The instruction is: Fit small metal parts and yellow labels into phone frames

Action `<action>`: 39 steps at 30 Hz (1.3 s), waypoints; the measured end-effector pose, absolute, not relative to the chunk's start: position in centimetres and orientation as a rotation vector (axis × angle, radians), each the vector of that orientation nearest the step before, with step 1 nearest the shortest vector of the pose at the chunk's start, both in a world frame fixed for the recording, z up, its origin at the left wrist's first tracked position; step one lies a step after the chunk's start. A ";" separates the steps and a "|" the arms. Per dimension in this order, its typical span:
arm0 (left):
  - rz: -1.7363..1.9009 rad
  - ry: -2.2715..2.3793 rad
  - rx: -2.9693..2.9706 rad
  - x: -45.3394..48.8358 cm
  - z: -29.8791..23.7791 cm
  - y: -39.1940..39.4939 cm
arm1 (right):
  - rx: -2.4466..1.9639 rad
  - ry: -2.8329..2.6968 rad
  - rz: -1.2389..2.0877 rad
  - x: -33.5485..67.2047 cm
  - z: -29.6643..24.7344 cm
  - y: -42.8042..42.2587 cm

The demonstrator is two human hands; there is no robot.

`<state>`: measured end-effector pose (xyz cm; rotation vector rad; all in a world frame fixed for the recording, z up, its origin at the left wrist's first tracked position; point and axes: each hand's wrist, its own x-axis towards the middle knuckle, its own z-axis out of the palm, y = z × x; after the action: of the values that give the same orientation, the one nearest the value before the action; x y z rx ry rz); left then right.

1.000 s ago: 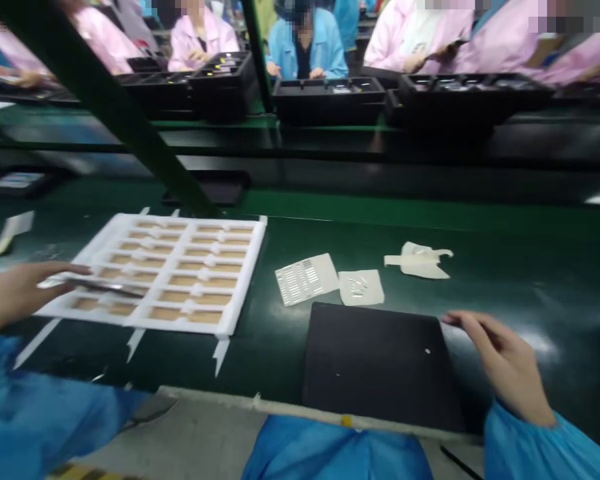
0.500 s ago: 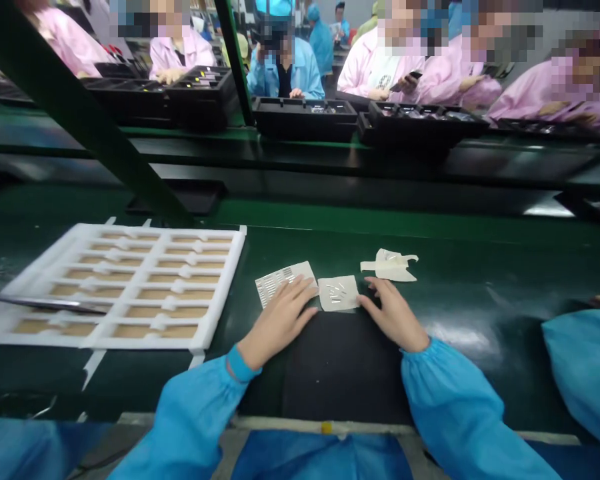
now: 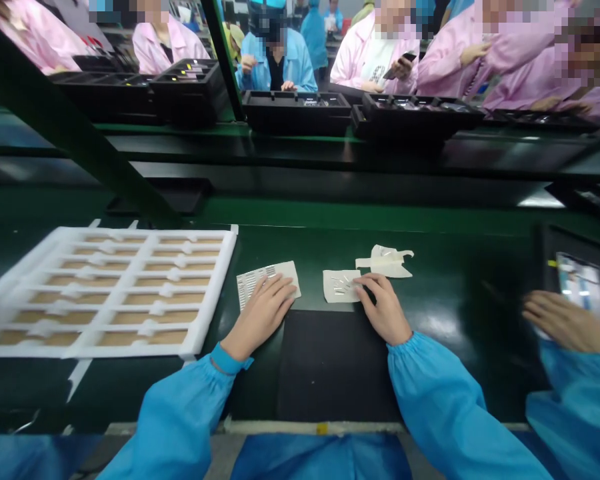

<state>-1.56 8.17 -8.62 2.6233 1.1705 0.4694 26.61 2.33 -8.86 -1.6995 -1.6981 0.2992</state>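
Observation:
My left hand (image 3: 265,301) lies flat, fingers stretched out, on a pale backing sheet (image 3: 291,272) with rows of short silver strips. Right of it is a smaller pale paper (image 3: 330,293) with several loose silver strips (image 3: 339,290) scattered on it. My right hand (image 3: 384,305) rests at that paper's right edge, fingers bent and thumb apart, fingertips over the strips. Whether they touch a strip cannot be made out. Just beyond lies a torn, crumpled piece of pale paper (image 3: 387,261). A black mat (image 3: 335,367) is between my forearms.
A white compartment tray (image 3: 200,320) with brown bases is at left. A co-worker's hand (image 3: 570,323) is at a black tray (image 3: 550,250) on the right. A green post (image 3: 80,133) slants across the left. Black bins (image 3: 297,113) and people stand across the line.
My left hand and the backing sheet have shifted left, away from the smaller paper. My right fingertips now reach over that paper. A co-worker's hand and black tray have come in at right.

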 end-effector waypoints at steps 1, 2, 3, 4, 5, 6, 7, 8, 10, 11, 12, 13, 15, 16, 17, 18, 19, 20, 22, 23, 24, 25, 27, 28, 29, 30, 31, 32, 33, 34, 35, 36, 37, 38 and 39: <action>0.495 1.168 2.621 -1.5 -8.7 8.2 | -1.691 -1.665 0.285 26.5 -8.4 2.2; 0.519 1.163 2.617 -1.5 -8.8 8.2 | -1.684 -1.632 0.261 26.5 -7.9 2.1; 0.539 1.156 2.614 -1.5 -8.9 8.3 | -1.680 -1.602 0.230 26.6 -7.3 1.8; 0.554 1.146 2.611 -1.5 -8.9 8.4 | -1.676 -1.578 0.195 26.8 -6.7 1.3; 0.562 1.133 2.605 -1.6 -8.8 8.5 | -1.673 -1.557 0.159 27.1 -6.0 0.6; 0.571 1.120 2.592 -1.6 -8.8 8.6 | -1.673 -1.536 0.120 27.4 -5.3 -0.2; 0.579 1.113 2.569 -1.7 -8.7 8.7 | -1.679 -1.516 0.080 27.9 -4.6 -1.1; 0.587 1.114 2.538 -1.7 -8.6 8.8 | -1.690 -1.497 0.038 28.4 -4.0 -2.2; 0.598 1.132 2.479 -1.7 -8.4 9.0 | -1.725 -1.475 -0.032 29.9 -3.1 -4.2; 0.597 1.136 2.465 -1.8 -8.4 9.1 | -1.754 -1.472 -0.058 31.0 -2.9 -5.0; 0.592 1.134 2.466 -1.8 -8.3 9.3 | -1.793 -1.462 -0.087 32.4 -3.0 -5.7; 0.584 1.128 2.476 -1.8 -8.4 9.4 | -1.845 -1.435 -0.130 34.0 -3.2 -6.2; 0.591 1.118 2.502 -1.8 -8.5 9.6 | -1.983 -1.324 -0.234 37.9 -4.3 -6.8; 0.614 1.128 2.516 -1.9 -8.6 9.6 | -2.060 -1.233 -0.295 39.9 -5.1 -6.9; 0.652 1.144 2.529 -1.9 -8.6 9.7 | -2.150 -1.164 -0.296 41.8 -6.0 -6.9; 0.699 1.158 2.543 -1.8 -8.6 9.7 | -2.248 -1.095 -0.262 43.5 -6.9 -6.9; 0.750 1.167 2.557 -1.8 -8.5 9.6 | -2.348 -1.029 -0.191 44.9 -7.7 -7.0; 0.799 1.167 2.568 -1.6 -8.4 9.5 | -2.428 -0.968 -0.119 45.9 -8.4 -7.0; 0.880 1.145 2.562 -1.2 -7.9 9.0 | -2.516 -0.877 -0.032 46.8 -9.3 -7.0; 0.906 1.125 2.549 -0.8 -7.5 8.7 | -2.525 -0.858 -0.030 46.8 -9.5 -7.0; 0.920 1.105 2.532 -0.3 -7.1 8.2 | -2.521 -0.859 -0.042 46.7 -9.6 -7.0; 0.920 1.085 2.513 0.3 -6.7 7.6 | -2.512 -0.870 -0.052 46.5 -9.6 -6.9; 0.873 1.039 2.473 1.6 -5.8 6.2 | -2.491 -0.881 -0.053 46.2 -9.4 -6.7; 0.831 1.010 2.448 2.3 -5.4 5.4 | -2.472 -0.865 -0.046 46.2 -9.2 -6.6; 0.782 0.976 2.417 3.0 -4.9 4.5 | -2.448 -0.828 -0.036 46.1 -9.0 -6.5; 0.735 0.935 2.382 3.7 -4.4 3.5 | -2.421 -0.775 -0.028 46.0 -8.6 -6.4; 0.685 0.886 2.344 4.2 -4.0 2.6 | -2.396 -0.717 -0.030 45.7 -8.1 -6.5; 0.642 0.830 2.303 4.7 -3.5 1.7 | -2.373 -0.663 -0.047 45.1 -7.5 -6.7; 0.609 0.771 2.255 5.1 -3.1 0.8 | -2.348 -0.623 -0.077 44.1 -6.8 -6.9; 0.582 0.726 2.192 5.5 -2.8 0.0 | -2.314 -0.611 -0.116 42.6 -6.1 -7.3; 0.562 0.704 2.104 5.8 -2.6 -0.8 | -2.261 -0.630 -0.163 40.7 -5.4 -7.8; 0.545 0.705 1.984 6.2 -2.5 -1.5 | -2.171 -0.688 -0.180 38.3 -4.8 -8.4; 0.526 0.708 1.837 6.6 -2.6 -2.2 | -2.050 -0.798 -0.164 35.5 -4.2 -9.0; 0.513 0.705 1.675 7.1 -2.7 -2.8 | -1.908 -0.944 -0.112 32.6 -3.7 -9.5; 0.511 0.702 1.516 7.5 -3.0 -3.3 | -1.801 -1.078 -0.045 29.6 -3.3 -10.0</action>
<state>7.55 -3.32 -3.03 1.5157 0.7016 0.5114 29.64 -10.01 -3.34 -1.8009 -1.0781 -0.0451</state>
